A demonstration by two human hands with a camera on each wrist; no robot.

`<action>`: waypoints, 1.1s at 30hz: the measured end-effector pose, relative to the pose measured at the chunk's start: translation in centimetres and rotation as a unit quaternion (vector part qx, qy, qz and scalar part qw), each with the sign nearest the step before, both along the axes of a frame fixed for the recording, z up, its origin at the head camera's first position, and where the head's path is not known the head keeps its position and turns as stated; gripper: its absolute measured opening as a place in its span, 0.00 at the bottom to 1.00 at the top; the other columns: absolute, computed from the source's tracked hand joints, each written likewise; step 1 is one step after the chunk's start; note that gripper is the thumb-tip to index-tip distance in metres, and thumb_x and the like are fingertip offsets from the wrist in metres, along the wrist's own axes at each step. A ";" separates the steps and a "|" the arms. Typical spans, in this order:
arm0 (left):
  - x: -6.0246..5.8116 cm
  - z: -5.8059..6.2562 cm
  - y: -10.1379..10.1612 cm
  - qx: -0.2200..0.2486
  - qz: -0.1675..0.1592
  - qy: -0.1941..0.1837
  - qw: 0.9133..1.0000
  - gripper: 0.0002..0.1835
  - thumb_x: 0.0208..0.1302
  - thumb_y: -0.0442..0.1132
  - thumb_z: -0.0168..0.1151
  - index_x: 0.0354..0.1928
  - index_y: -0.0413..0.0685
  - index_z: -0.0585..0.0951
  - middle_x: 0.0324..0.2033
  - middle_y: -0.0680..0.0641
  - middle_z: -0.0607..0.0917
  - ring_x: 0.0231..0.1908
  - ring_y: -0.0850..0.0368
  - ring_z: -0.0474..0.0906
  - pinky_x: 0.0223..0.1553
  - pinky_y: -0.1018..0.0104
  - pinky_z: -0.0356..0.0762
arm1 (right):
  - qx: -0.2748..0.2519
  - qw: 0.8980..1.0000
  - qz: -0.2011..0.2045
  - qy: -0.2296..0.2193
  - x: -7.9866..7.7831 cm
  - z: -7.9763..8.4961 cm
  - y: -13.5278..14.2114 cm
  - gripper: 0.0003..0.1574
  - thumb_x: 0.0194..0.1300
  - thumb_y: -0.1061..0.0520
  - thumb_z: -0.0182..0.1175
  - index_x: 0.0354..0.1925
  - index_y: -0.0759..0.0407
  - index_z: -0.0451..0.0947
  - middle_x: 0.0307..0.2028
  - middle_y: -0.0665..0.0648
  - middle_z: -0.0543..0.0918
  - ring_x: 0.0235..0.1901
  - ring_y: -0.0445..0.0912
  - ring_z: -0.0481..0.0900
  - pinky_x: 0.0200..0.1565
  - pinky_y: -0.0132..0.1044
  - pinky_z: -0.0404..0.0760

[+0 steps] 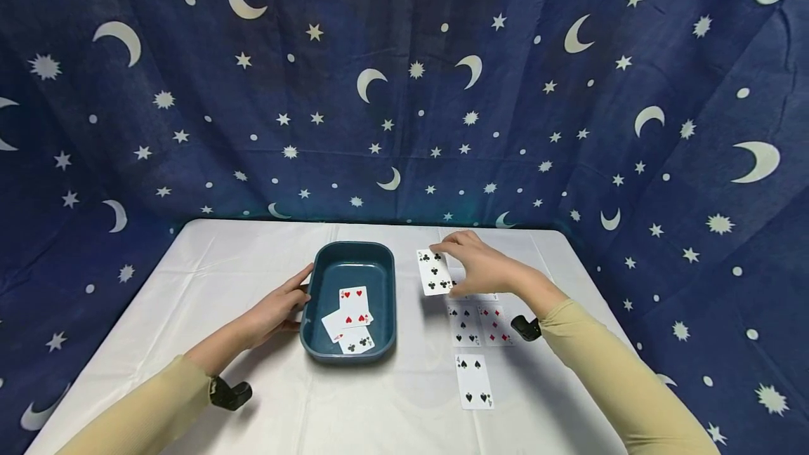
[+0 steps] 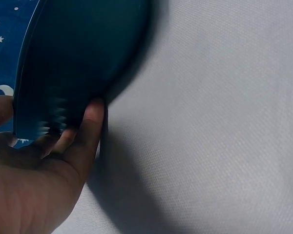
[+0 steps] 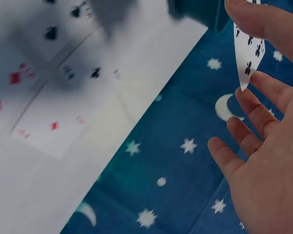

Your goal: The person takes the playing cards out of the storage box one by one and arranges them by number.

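Note:
A five of clubs [image 1: 433, 273] hangs raised above the table, pinched at its right edge between the thumb and fingers of my right hand [image 1: 475, 264]. The right wrist view shows that card [image 3: 247, 52] nearly edge-on. My left hand [image 1: 276, 311] grips the left side of a deep teal baking dish [image 1: 390, 300]; the left wrist view has its fingertips against the dish's outer wall [image 2: 83, 48]. Inside the dish a four of hearts [image 1: 353, 298] overlaps a card with a red mark [image 1: 331, 327] and a clubs card [image 1: 357, 343].
Right of the dish lie face-up cards: a four of spades [image 1: 473, 381] nearest, then a spades card [image 1: 464, 325] beside a diamonds card [image 1: 496, 325]. More cards behind them are partly hidden by my right hand. A star-patterned cloth [image 1: 404, 125] hangs behind the white table [image 1: 265, 399].

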State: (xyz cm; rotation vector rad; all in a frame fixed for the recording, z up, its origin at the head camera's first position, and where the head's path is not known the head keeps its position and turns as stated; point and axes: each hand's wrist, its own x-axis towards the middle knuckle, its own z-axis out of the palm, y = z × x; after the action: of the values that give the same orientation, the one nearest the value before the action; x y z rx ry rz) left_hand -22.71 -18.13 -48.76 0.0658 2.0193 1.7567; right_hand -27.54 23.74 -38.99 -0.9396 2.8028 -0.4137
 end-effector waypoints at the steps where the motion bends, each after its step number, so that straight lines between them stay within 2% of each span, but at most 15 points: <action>1: 0.0 0.0 0.0 -0.002 0.001 0.000 1.000 0.40 0.74 0.38 0.44 0.83 0.66 0.45 0.78 0.33 0.52 0.71 0.35 0.61 0.52 0.44 0.80 | 0.001 1.000 -0.005 -0.003 0.1 -0.1 0.5 0.57 0.50 0.49 0.76 0.76 0.44 0.65 0.67 0.50 0.66 0.69 0.48 0.58 0.64 0.50 0.69; 6: 0.0 0.0 0.1 -0.011 0.008 0.002 1.000 0.39 0.74 0.38 0.44 0.83 0.66 0.46 0.78 0.33 0.54 0.70 0.36 0.63 0.52 0.44 0.80 | -0.004 0.999 -0.034 -0.013 1.0 -0.6 3.1 0.56 0.51 0.50 0.76 0.76 0.45 0.65 0.69 0.52 0.66 0.70 0.50 0.58 0.63 0.53 0.69; 12: 0.0 0.1 0.1 -0.014 0.013 0.001 1.000 0.39 0.74 0.38 0.45 0.83 0.66 0.47 0.78 0.34 0.55 0.70 0.37 0.64 0.53 0.44 0.80 | -0.016 0.998 -0.056 -0.001 1.9 -1.4 6.0 0.57 0.48 0.52 0.78 0.75 0.49 0.66 0.69 0.57 0.66 0.71 0.55 0.57 0.64 0.58 0.67; 27: 0.1 -0.1 0.0 -0.006 0.004 0.014 1.000 0.39 0.76 0.38 0.44 0.83 0.66 0.46 0.77 0.32 0.54 0.70 0.35 0.64 0.53 0.42 0.79 | -0.034 0.995 -0.092 0.007 3.6 -3.4 11.9 0.54 0.47 0.55 0.78 0.72 0.55 0.69 0.68 0.64 0.68 0.68 0.62 0.57 0.64 0.66 0.63; 33: 0.0 -0.1 0.1 -0.005 0.002 0.014 1.000 0.39 0.75 0.38 0.44 0.83 0.65 0.45 0.77 0.32 0.54 0.70 0.36 0.64 0.54 0.42 0.79 | -0.028 0.993 -0.117 -0.006 4.3 -4.5 14.0 0.55 0.45 0.56 0.78 0.72 0.59 0.70 0.67 0.67 0.68 0.67 0.64 0.59 0.62 0.65 0.64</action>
State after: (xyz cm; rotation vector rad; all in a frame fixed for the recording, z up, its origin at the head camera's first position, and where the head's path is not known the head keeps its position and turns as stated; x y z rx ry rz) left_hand -22.74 -18.07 -48.87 0.0842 2.0479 1.7575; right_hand -23.26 37.72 -43.48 -0.6174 2.9137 -0.5288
